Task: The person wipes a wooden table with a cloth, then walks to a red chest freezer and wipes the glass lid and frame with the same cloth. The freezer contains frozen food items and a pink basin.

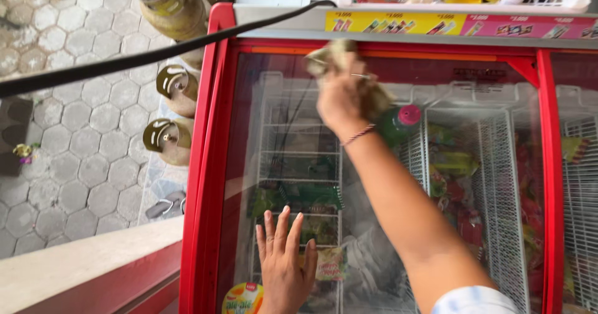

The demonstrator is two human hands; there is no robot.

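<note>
Nearest, the left hand (285, 270) lies flat on the glass lid (299, 139) of the red chest freezer (208, 164), fingers (280, 223) spread apart and holding nothing. Further along, the right hand (341, 99) reaches across the lid with its fingers clamped on a crumpled brownish cloth (333, 55), pressed to the glass near the far edge. Under the glass sit white wire baskets (498, 183) of wrapped ice creams and a green bottle with a pink cap (398, 122). Off to the left, gas cylinders (168, 141) stand on hexagonal paving.
</note>
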